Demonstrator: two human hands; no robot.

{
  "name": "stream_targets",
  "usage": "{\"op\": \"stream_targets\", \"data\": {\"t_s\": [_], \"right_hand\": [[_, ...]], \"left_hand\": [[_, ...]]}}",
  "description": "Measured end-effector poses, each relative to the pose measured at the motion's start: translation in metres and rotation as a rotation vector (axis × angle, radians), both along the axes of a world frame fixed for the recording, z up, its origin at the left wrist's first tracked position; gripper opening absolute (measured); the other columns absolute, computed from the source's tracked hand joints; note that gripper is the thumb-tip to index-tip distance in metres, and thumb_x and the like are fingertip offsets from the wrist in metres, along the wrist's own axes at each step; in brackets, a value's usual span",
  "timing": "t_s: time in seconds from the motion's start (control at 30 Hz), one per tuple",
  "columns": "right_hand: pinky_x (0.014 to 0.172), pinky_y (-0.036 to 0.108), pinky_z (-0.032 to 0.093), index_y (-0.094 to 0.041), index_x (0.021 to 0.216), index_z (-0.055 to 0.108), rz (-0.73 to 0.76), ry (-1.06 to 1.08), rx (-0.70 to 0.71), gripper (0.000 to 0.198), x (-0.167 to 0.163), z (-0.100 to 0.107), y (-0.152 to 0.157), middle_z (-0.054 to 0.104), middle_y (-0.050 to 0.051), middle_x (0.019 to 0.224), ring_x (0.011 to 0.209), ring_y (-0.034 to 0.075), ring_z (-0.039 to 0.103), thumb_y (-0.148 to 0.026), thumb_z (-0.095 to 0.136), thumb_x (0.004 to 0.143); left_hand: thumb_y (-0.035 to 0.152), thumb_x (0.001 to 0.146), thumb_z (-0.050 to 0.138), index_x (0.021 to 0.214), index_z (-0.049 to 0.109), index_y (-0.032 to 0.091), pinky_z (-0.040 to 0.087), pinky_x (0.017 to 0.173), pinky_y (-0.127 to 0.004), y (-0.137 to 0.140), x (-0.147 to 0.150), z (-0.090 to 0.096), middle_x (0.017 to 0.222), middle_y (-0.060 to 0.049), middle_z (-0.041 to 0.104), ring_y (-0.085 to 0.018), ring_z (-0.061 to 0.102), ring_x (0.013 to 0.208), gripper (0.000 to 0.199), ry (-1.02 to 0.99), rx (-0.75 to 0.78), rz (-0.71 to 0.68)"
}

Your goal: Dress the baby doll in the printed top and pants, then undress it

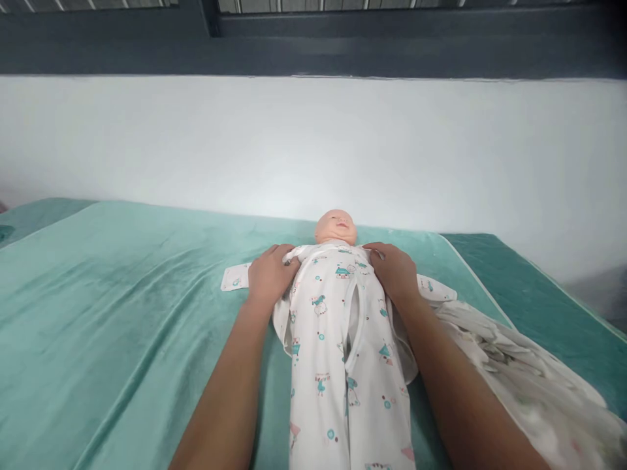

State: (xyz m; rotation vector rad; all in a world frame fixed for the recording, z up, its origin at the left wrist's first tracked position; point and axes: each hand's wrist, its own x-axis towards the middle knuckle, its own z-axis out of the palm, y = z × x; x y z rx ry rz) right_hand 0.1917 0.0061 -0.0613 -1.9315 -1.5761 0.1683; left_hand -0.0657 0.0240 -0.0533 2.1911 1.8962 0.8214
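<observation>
A doll lies on its back, its bare head (pixel 336 227) nearest the wall. Over its body are white baby pants (pixel 321 339) with a teal and pink print and an open slit at the crotch; their legs point toward me. My left hand (pixel 273 273) is closed on the cloth at one upper side, thumb and fingers about the edge. At the opposite side my right hand (pixel 394 273) grips the cloth likewise. Printed white sleeves (pixel 235 277) of a top stick out beyond both hands. The doll's arms and legs are hidden.
Under the doll spreads a light green sheet (pixel 122 313), with darker green fabric (pixel 529 281) at the right. A crumpled white cloth (pixel 519 372) lies beside my right forearm. Behind rises a white wall (pixel 294 143) below a dark frame (pixel 343 49) with bars.
</observation>
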Motion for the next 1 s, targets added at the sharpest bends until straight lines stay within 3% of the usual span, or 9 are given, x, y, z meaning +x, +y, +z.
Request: {"op": "stream_targets", "data": {"t_s": [0.13, 0.23, 0.37, 0.43, 0.5, 0.6, 0.7, 0.83, 1.0], "right_hand": [[0.073, 0.037, 0.046, -0.028, 0.097, 0.077, -0.067, -0.009, -0.124, 0.036, 0.018, 0.000, 0.018, 0.075, 0.007, 0.099, 0.086, 0.026, 0.065, -0.024, 0.046, 0.079], [0.074, 0.037, 0.046, -0.026, 0.093, 0.078, -0.118, 0.006, -0.147, 0.037, 0.035, -0.007, 0.021, 0.075, 0.008, 0.097, 0.087, 0.027, 0.065, -0.019, 0.047, 0.074], [0.091, 0.041, 0.047, -0.022, 0.097, 0.075, -0.034, 0.035, 0.164, 0.039, 0.026, -0.004, 0.006, 0.072, 0.008, 0.110, 0.104, 0.026, 0.063, -0.014, 0.042, 0.076], [0.096, 0.041, 0.046, -0.022, 0.098, 0.072, 0.112, 0.104, 0.340, 0.035, 0.005, 0.008, -0.004, 0.071, 0.007, 0.112, 0.107, 0.025, 0.062, -0.016, 0.043, 0.081], [0.097, 0.039, 0.047, -0.023, 0.100, 0.070, 0.297, 0.189, 0.377, 0.029, -0.021, 0.024, -0.013, 0.070, 0.006, 0.111, 0.107, 0.023, 0.063, -0.019, 0.045, 0.085], [0.098, 0.037, 0.046, -0.024, 0.109, 0.066, 0.526, 0.197, 0.211, 0.027, -0.057, 0.048, -0.018, 0.069, 0.005, 0.119, 0.114, 0.021, 0.061, -0.022, 0.047, 0.090], [0.096, 0.040, 0.046, -0.018, 0.112, 0.065, 0.661, -0.058, 0.026, 0.028, -0.086, 0.065, -0.013, 0.068, 0.011, 0.119, 0.115, 0.026, 0.060, -0.022, 0.046, 0.092], [0.081, 0.042, 0.049, -0.013, 0.100, 0.068, 0.726, -0.450, -0.219, 0.026, -0.118, 0.078, 0.005, 0.068, 0.017, 0.103, 0.097, 0.030, 0.065, -0.020, 0.045, 0.092], [0.083, 0.039, 0.050, -0.015, 0.116, 0.065, 0.770, -0.648, -0.442, 0.029, -0.148, 0.088, 0.027, 0.062, 0.017, 0.124, 0.115, 0.031, 0.059, -0.024, 0.052, 0.091]], "left_hand": [[0.031, 0.086, 0.049, 0.106, 0.068, 0.032, 0.043, 0.076, -0.034, 0.004, -0.008, 0.000, 0.110, -0.002, 0.074, -0.027, 0.066, 0.101, 0.028, 0.012, -0.053, 0.136], [0.030, 0.085, 0.048, 0.103, 0.069, 0.032, 0.042, 0.069, -0.034, 0.006, -0.015, 0.001, 0.102, -0.004, 0.075, -0.029, 0.067, 0.094, 0.028, 0.009, -0.128, 0.276], [0.032, 0.085, 0.047, 0.103, 0.068, 0.031, 0.040, 0.065, -0.034, 0.007, -0.018, 0.001, 0.099, -0.006, 0.075, -0.029, 0.067, 0.089, 0.028, -0.012, -0.177, 0.293], [0.034, 0.086, 0.045, 0.102, 0.067, 0.031, 0.040, 0.064, -0.034, 0.007, -0.018, 0.001, 0.096, -0.007, 0.075, -0.030, 0.067, 0.086, 0.027, -0.010, -0.200, 0.294], [0.037, 0.088, 0.042, 0.101, 0.066, 0.030, 0.040, 0.065, -0.034, 0.006, -0.017, 0.001, 0.093, -0.008, 0.074, -0.031, 0.067, 0.085, 0.028, 0.009, -0.211, 0.296], [0.040, 0.091, 0.039, 0.097, 0.066, 0.028, 0.042, 0.068, -0.036, 0.005, -0.016, 0.001, 0.092, -0.010, 0.074, -0.032, 0.067, 0.086, 0.031, 0.050, -0.201, 0.284], [0.040, 0.092, 0.037, 0.091, 0.066, 0.025, 0.043, 0.073, -0.037, 0.003, -0.014, 0.002, 0.093, -0.011, 0.074, -0.032, 0.068, 0.090, 0.032, 0.078, -0.189, 0.274], [0.038, 0.095, 0.035, 0.092, 0.066, 0.025, 0.041, 0.077, -0.037, 0.000, -0.013, 0.004, 0.098, -0.011, 0.075, -0.031, 0.068, 0.099, 0.034, 0.112, -0.157, 0.227], [0.037, 0.096, 0.035, 0.090, 0.066, 0.024, 0.039, 0.078, -0.036, -0.001, -0.013, 0.004, 0.099, -0.009, 0.075, -0.029, 0.067, 0.100, 0.034, 0.137, -0.170, 0.214]]}}
